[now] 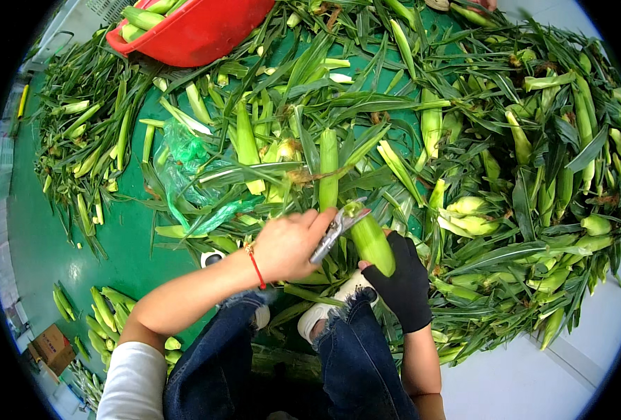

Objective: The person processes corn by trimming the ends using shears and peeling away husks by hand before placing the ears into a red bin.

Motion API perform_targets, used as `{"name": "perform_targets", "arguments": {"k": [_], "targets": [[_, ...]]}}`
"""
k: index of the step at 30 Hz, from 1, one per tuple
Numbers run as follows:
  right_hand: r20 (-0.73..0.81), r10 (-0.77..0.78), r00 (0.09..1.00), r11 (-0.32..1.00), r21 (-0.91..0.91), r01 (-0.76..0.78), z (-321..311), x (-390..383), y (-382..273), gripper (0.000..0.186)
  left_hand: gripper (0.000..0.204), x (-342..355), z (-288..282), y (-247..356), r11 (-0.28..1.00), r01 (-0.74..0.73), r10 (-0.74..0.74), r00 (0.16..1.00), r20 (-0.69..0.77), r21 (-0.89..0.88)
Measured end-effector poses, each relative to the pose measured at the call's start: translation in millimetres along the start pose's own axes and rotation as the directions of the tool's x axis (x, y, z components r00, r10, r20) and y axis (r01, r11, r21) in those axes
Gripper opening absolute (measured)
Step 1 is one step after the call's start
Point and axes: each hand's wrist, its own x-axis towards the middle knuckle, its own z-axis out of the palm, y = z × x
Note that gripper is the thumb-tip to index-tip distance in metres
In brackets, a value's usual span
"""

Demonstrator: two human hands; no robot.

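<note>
Bare but for a red cord at the wrist, my left hand [289, 245] is closed around metal pruning shears [333, 232]. The shears' blades lie at the upper end of a green corn ear [371, 245], still in its husk. My right hand [403, 287], in a black glove, grips the lower part of that ear and tilts it toward the shears. Whether the blades are cutting into it I cannot tell. Just beyond my left hand, a long green corn ear [329, 168] rests among loose leaves.
A red tub [202, 35] with husked ears stands at the far left. Leaves and ears form a large heap [534, 182] on the right. A crumpled green plastic bag [188, 150] lies left of centre. Trimmed ears [107, 318] and a cardboard box [51, 348] are at the near left.
</note>
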Motion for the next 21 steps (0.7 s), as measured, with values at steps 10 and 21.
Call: {"name": "perform_targets", "arguments": {"k": [10,21], "targets": [[0.44,0.035,0.897,0.115,0.89,-0.441,23,-1,58,0.057,0.041,1,-14,-87,0.879,0.468,-0.444,0.873,-0.201,0.092],[-0.051,0.048,0.998,0.734,0.679,-0.001,36,1,30,0.062,0.077,-2,12,29,0.801,-0.07,0.025,0.996,-0.084,-0.594]]}}
